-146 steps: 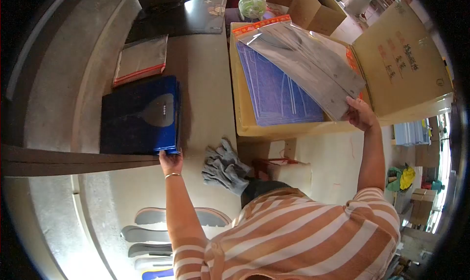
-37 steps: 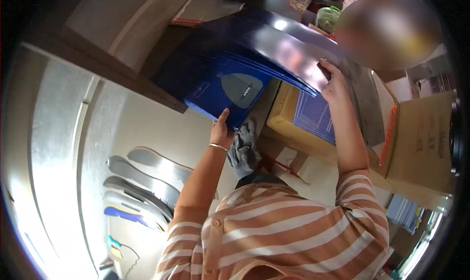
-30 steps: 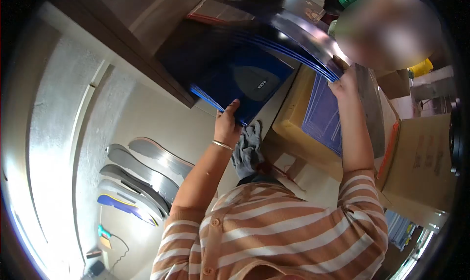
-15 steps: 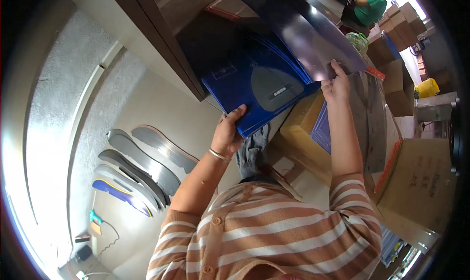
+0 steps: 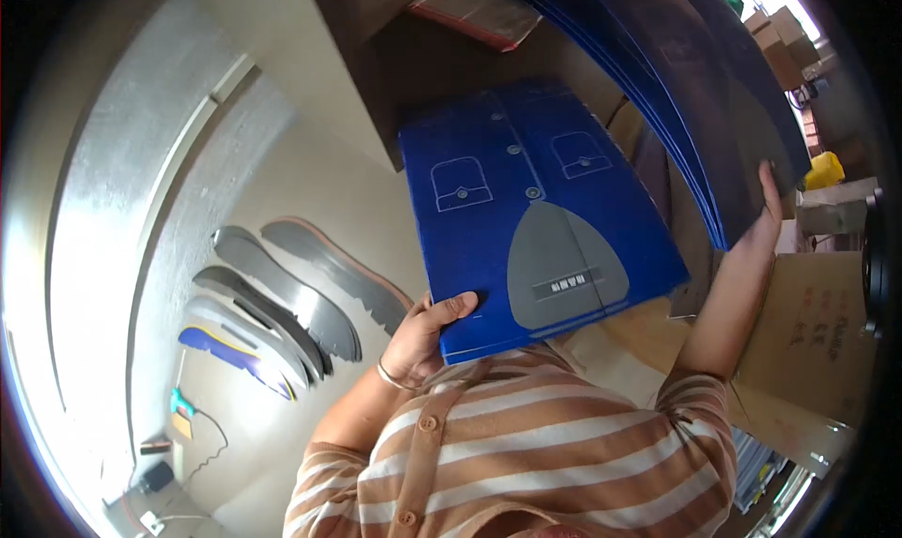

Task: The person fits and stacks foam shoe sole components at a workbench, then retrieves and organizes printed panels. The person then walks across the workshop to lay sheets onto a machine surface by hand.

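My left hand [image 5: 427, 336] is closed on the near left corner of a flat blue folder [image 5: 470, 247], its thumb on top. The folder has a grey rounded patch, drawn pockets and button shapes, and lies tilted in front of my chest. At the upper right my right hand [image 5: 766, 209] grips the lower edge of a bundle of blue sheets [image 5: 658, 96], whose dark face is turned towards that hand. The bundle and the folder are apart at their near ends. Most of my right fingers are hidden behind the bundle.
Several curved grey pieces [image 5: 282, 289] hang or lie at the left. A clear packet with a red edge [image 5: 479, 16] is at the top. An open cardboard box [image 5: 803, 331] stands at the right, near a yellow object [image 5: 823, 170]. Part of a person in green [image 5: 732, 0] shows far off.
The blue bundle in my right hand has moved up and right, away from the folder. My left hand has brought the folder lower and closer, so its printed front shows more fully.
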Motion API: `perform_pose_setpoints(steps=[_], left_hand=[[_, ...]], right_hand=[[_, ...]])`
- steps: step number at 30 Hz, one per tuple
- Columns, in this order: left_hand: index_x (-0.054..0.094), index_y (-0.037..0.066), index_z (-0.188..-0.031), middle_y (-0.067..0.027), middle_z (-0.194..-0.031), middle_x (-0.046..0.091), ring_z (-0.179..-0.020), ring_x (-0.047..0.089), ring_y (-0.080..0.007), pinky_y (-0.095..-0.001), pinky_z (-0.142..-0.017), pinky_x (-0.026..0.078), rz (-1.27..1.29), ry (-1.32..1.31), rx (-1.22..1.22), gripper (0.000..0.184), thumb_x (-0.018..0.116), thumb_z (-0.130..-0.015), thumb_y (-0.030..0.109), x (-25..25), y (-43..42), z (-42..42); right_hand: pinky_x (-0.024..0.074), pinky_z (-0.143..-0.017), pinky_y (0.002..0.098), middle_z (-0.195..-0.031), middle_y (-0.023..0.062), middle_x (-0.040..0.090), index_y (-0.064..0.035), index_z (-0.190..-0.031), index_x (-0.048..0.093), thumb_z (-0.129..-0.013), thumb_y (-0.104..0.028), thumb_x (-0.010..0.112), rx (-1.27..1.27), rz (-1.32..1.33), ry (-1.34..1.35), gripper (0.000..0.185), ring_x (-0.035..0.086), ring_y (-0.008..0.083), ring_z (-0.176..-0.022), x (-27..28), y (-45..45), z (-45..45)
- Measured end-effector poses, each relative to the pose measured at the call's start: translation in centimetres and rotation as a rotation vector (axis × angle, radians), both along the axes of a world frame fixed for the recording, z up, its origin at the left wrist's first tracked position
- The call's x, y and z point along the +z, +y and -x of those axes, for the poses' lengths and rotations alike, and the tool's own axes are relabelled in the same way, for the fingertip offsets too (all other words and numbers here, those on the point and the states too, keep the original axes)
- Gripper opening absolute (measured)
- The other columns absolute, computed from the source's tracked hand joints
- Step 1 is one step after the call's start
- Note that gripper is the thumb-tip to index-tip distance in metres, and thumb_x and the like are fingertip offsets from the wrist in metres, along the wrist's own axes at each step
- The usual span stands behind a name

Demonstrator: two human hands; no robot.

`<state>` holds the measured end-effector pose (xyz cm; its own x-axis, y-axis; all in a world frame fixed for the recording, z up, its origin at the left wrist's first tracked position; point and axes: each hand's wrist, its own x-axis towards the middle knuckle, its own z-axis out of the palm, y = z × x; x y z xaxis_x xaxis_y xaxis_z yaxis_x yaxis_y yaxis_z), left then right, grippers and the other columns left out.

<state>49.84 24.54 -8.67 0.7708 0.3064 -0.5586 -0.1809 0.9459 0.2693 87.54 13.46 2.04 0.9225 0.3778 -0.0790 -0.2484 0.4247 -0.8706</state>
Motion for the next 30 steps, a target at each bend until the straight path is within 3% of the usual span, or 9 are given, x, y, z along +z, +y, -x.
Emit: perform_pose_setpoints(steps=[2,4,8,11,13,16,20,24,30], left_hand=[[0.051,-0.004,-0.114,-0.0141,-0.100,0.062,-0.087,0.065,-0.0223,-0.0330,-0.077,0.056,-0.023,0.008,-0.004,0.034,0.061,-0.084,0.008,1.3,-0.5,2.0],[0.050,-0.004,-0.115,-0.0140,-0.099,0.063,-0.087,0.065,-0.0210,-0.0316,-0.075,0.057,-0.115,-0.062,-0.054,0.034,0.060,-0.084,0.007,3.1,-1.3,4.4],[0.049,-0.005,-0.117,-0.0140,-0.099,0.064,-0.087,0.065,-0.0200,-0.0300,-0.077,0.055,-0.276,-0.071,-0.152,0.039,0.060,-0.082,0.006,6.1,-3.0,10.0],[0.049,-0.005,-0.118,-0.0122,-0.102,0.063,-0.090,0.063,-0.0182,-0.0287,-0.081,0.051,-0.392,0.061,-0.156,0.040,0.061,-0.082,0.009,9.1,-4.9,13.7],[0.049,-0.005,-0.119,-0.0106,-0.104,0.062,-0.092,0.061,-0.0162,-0.0276,-0.083,0.049,-0.451,0.137,-0.150,0.040,0.062,-0.083,0.009,10.0,-6.4,16.8],[0.051,-0.006,-0.116,-0.0120,-0.103,0.063,-0.090,0.062,-0.0172,-0.0289,-0.082,0.050,-0.456,0.224,0.049,0.040,0.062,-0.081,0.007,11.6,-9.6,20.8],[0.053,-0.006,-0.114,-0.0113,-0.101,0.063,-0.090,0.062,-0.0186,-0.0292,-0.081,0.050,-0.511,0.369,0.200,0.042,0.064,-0.076,0.006,11.7,-13.5,26.5],[0.053,-0.005,-0.114,-0.0102,-0.099,0.064,-0.084,0.063,-0.0185,-0.0275,-0.077,0.050,-0.646,0.459,0.406,0.042,0.065,-0.077,0.009,10.6,-15.9,29.9],[0.048,-0.004,-0.121,-0.0125,-0.101,0.063,-0.087,0.064,-0.0212,-0.0304,-0.079,0.053,-0.745,0.609,0.728,0.048,0.063,-0.078,0.010,9.3,-16.7,31.5]], right_hand=[[0.0462,-0.092,0.0448,-0.122,0.0215,0.054,0.0058,-0.123,0.049,-0.080,-0.019,0.068,0.026,0.008,-0.007,0.053,0.055,0.0315,-0.109,0.4,-2.3,0.7],[0.0480,-0.091,0.0413,-0.117,0.0157,0.059,0.0060,-0.116,0.054,-0.081,-0.018,0.066,0.120,0.033,0.004,0.044,0.059,0.0294,-0.105,0.4,-4.1,2.0],[0.0476,-0.092,0.0448,-0.121,0.0179,0.056,0.0038,-0.121,0.051,-0.082,-0.018,0.065,0.073,0.030,0.035,0.047,0.058,0.0295,-0.107,-0.2,-5.5,5.4],[0.0447,-0.096,0.0462,-0.122,0.0195,0.054,0.0030,-0.123,0.049,-0.084,-0.013,0.061,0.207,-0.128,0.178,0.044,0.055,0.0324,-0.111,-2.0,-4.6,5.8],[0.0412,-0.100,0.0459,-0.125,0.0193,0.052,0.0043,-0.123,0.048,-0.083,-0.010,0.062,0.159,-0.206,0.128,0.044,0.051,0.0322,-0.115,-3.4,-3.1,7.9],[0.0467,-0.094,0.0410,-0.119,0.0146,0.056,0.0003,-0.118,0.053,-0.080,-0.004,0.065,0.155,-0.241,0.022,0.040,0.056,0.0279,-0.108,-4.7,-1.0,10.5],[0.0461,-0.094,0.0428,-0.118,0.0128,0.056,0.0014,-0.118,0.052,-0.081,-0.001,0.062,0.164,-0.224,0.087,0.039,0.054,0.0275,-0.109,-5.8,0.6,13.8],[0.0450,-0.090,0.0428,-0.119,0.0079,0.055,-0.0095,-0.120,0.052,-0.083,-0.007,0.063,0.193,-0.091,0.136,0.039,0.053,0.0266,-0.108,-9.5,3.7,16.0],[0.0417,-0.079,0.0456,-0.120,0.0048,0.051,-0.0151,-0.117,0.049,-0.084,-0.016,0.065,0.207,-0.047,0.309,0.037,0.050,0.0255,-0.104,-17.9,10.2,18.9]])
